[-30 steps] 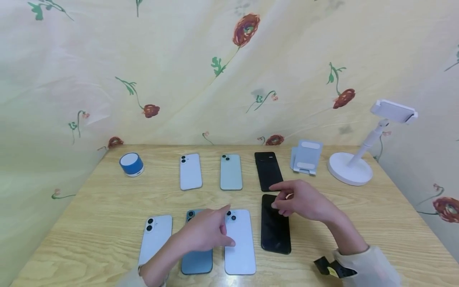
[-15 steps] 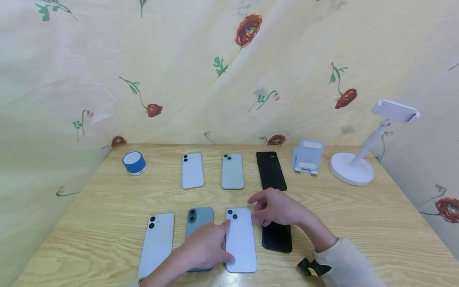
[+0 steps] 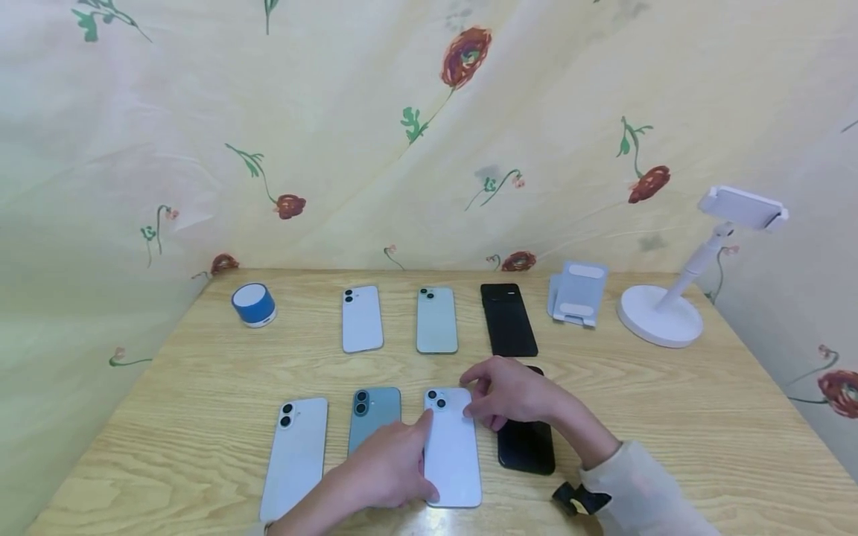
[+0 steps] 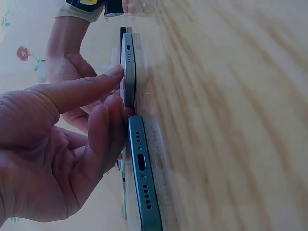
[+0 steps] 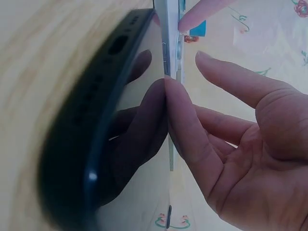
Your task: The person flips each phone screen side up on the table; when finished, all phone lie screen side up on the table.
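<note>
Thumb and forefinger spread, the left hand (image 3: 395,463) touches the left edge of the white phone (image 3: 457,463); thumb and fingers parted, the right hand (image 3: 515,391) is at its upper right. Round-cornered, with two dark lenses (image 3: 441,403), it lies back up on the table (image 3: 194,417), between blue phone (image 3: 377,412) and black phone (image 3: 526,451).

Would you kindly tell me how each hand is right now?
Left hand: open, thumb and forefinger spread beside the white phone between the hands.
Right hand: open, thumb and forefinger apart near that phone's upper right corner.
</note>
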